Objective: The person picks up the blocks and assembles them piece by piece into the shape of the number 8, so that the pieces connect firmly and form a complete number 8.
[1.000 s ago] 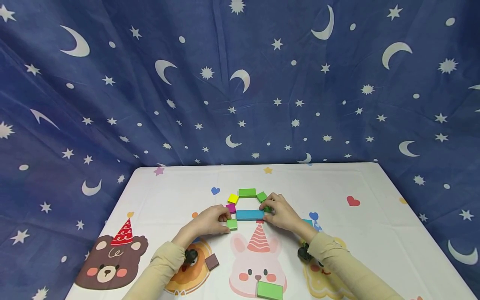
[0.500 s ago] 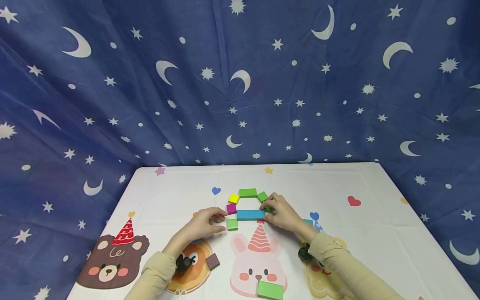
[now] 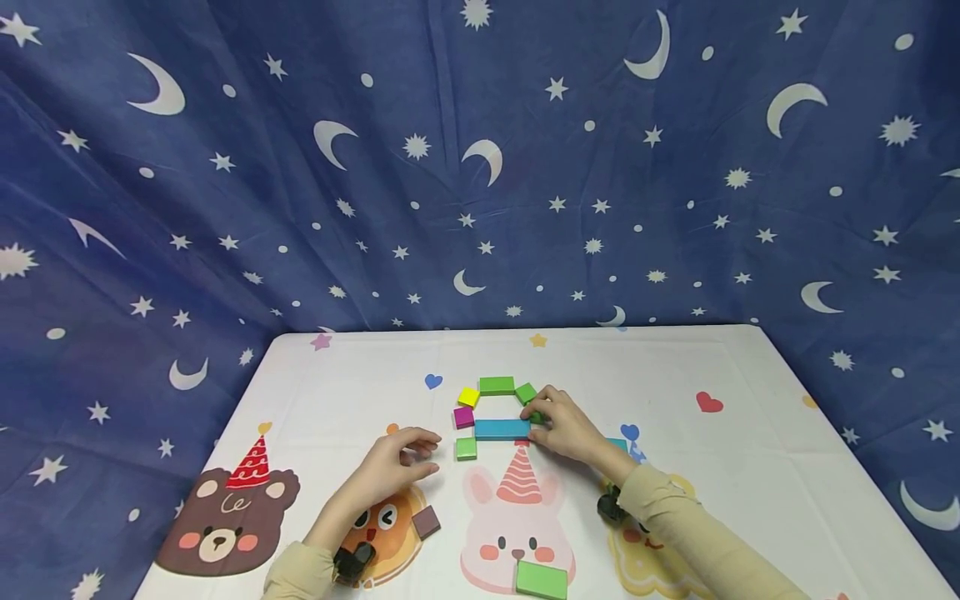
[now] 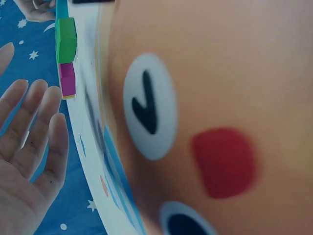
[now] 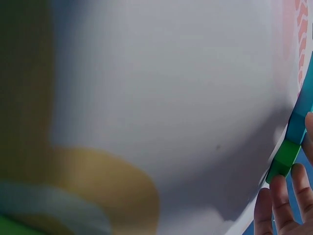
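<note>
My left hand (image 3: pixel 388 468) hovers over the table left of the blocks, its fingers loosely spread with nothing between them; the left wrist view shows its palm and fingers apart from the blocks. At the right end of a long blue block (image 3: pixel 501 430), my right hand (image 3: pixel 566 432) holds on with thumb and index finger. Its other fingers touch a dark green block (image 5: pixel 284 159) beside that end, partly hidden in the head view. The blocks form a ring: magenta (image 3: pixel 464 417), yellow (image 3: pixel 468 397), a long green block (image 3: pixel 497 386) and a green block (image 3: pixel 526 394). A light green cube (image 3: pixel 467 449) sits below the blue block's left end.
A brown block (image 3: pixel 426 523) lies right of the left forearm. Nearer the front edge is a larger green block (image 3: pixel 542 580). Another blue block (image 3: pixel 618 444) shows partly behind the right wrist. The white tablecloth (image 3: pixel 390 367) bears printed animals, and a dark blue curtain (image 3: pixel 420 208) hangs behind.
My left hand has let go of the light green cube and drawn back left and toward me, its fingers opening. The right hand and the blocks stay in place.
</note>
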